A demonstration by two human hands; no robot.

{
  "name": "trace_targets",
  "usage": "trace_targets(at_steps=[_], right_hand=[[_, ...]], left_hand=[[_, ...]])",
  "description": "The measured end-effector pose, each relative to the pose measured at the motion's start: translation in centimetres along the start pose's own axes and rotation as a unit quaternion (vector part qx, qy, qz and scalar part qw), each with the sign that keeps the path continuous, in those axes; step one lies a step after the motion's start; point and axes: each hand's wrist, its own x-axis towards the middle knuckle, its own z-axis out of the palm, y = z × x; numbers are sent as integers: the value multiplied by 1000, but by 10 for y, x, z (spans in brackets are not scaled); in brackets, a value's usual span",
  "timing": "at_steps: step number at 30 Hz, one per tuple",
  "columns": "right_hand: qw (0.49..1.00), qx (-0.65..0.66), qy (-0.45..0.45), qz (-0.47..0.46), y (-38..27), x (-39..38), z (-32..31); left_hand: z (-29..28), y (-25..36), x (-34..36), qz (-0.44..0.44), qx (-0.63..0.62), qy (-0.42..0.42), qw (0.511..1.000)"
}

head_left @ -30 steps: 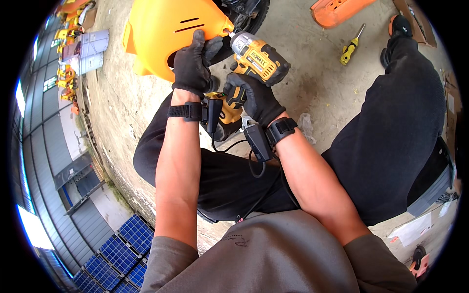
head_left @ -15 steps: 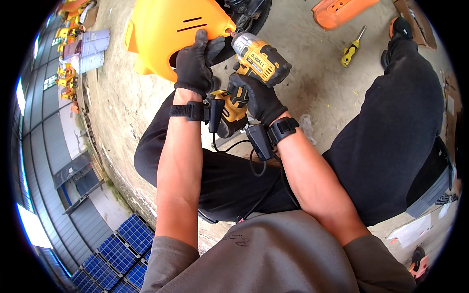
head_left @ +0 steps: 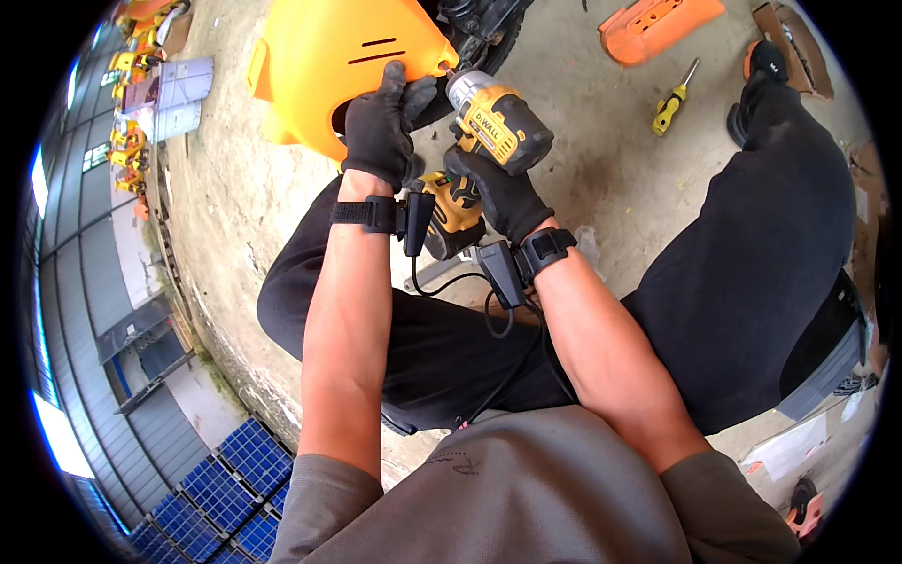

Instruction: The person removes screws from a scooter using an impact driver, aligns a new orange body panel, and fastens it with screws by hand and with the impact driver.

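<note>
A black-gloved left hand, my left hand (head_left: 381, 122), is closed on the rim of a yellow-orange plastic cover (head_left: 324, 56), thumb lying along its outer face below two slots. My right hand (head_left: 498, 193), gloved too, wraps the handle of a yellow and black cordless impact driver (head_left: 503, 127). The driver's nose points up and left, with its bit at a screw hole on the cover's right corner. Whether a screw sits there is too small to tell. The driver's battery (head_left: 456, 230) hangs between my wrists.
Beyond the cover stands a black wheeled machine part (head_left: 484, 33). A yellow-handled screwdriver (head_left: 672, 108) and an orange plastic piece (head_left: 658, 26) lie on the concrete floor to the right. A cardboard box (head_left: 799, 52) is by my right foot. Blue crates (head_left: 211, 489) stand at lower left.
The cover and my left hand have shifted slightly to the right. The driver has dipped a little toward me, its nose staying at the cover's corner. Both hands keep their grip.
</note>
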Motion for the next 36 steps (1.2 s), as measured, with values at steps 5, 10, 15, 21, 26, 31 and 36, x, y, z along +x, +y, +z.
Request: trace_targets(at_steps=[5,10,15,21,26,31,36], right_hand=[[998,-64,24,-14,-2,-14,-10],[969,-224,100,-15,-23,-37,-29],[527,-822,13,-216,-28,-14,-126],[650,-638,190,-366,-26,-4,-155],[605,-706,196,-310,-24,-4,-190],[554,-826,107,1,-54,-32,-166],[743,-635,121,-176,-62,-38,-203]], left_hand=[[-5,4,4,-11,6,5,1000],[-31,-17,16,-12,-34,-64,997],[-21,-20,14,6,-60,10,998],[-22,15,4,-7,-184,103,977],[-13,12,7,25,-269,117,956],[-20,6,1,15,-235,98,967],[5,-27,-2,110,201,251,940]])
